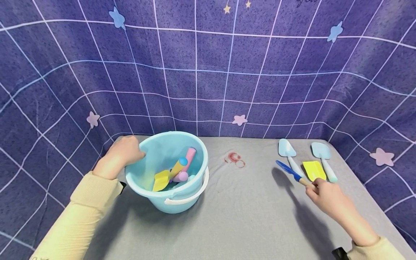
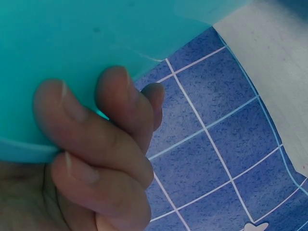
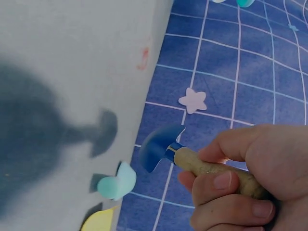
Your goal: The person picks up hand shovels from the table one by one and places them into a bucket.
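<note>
A light blue bucket (image 1: pixel 173 207) stands at the left of the grey surface. My left hand (image 1: pixel 125 150) grips the left side of its rim; the left wrist view has the curled fingers (image 2: pixel 103 139) against the wall. Inside lie a yellow shovel (image 1: pixel 161 180) with a blue-tipped handle and pink pieces (image 1: pixel 190 155), partly hidden. On the right, my right hand (image 1: pixel 329 198) holds a small blue garden trowel (image 1: pixel 289 170) by its wooden handle (image 3: pixel 195 162), above the surface. Under and beside it lie two pale blue shovels (image 1: pixel 286 148) (image 1: pixel 320 151) and a yellow shovel (image 1: pixel 313 170).
Red ring-shaped marks (image 1: pixel 234 159) show on the grey cloth (image 1: pixel 234 209) right of the bucket. A purple gridded curtain (image 1: pixel 211 83) with stars encloses the back and both sides. The bucket's white handle (image 1: pixel 185 200) hangs down at its front right.
</note>
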The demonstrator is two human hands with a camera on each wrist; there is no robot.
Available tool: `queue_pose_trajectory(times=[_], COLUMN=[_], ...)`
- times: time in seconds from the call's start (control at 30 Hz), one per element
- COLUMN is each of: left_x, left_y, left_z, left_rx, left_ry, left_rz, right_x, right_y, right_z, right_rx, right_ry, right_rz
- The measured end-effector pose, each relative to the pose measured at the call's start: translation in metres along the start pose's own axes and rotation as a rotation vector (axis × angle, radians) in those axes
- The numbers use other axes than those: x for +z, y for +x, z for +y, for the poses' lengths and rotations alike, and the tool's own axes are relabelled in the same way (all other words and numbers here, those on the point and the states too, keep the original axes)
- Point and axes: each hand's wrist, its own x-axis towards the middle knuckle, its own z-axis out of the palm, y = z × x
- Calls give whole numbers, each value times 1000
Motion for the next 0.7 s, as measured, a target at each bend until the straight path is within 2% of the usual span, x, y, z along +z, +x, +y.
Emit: queue_pose_trajectory(times=[0.23,0.47,0.7], left_x=[1,0,-1], left_y=[0,0,0], left_z=[0,0,1], left_rx=[10,9,1], left_ry=[-2,-9,-12], left_rz=[-4,-4,-8], right_x=[-9,-21,-32], right_y=[10,20,30], right_z=[-7,-19,-32], right_rx=[-36,-25,-51], right_ry=[-4,-8,-13], right_rz=[26,22,44])
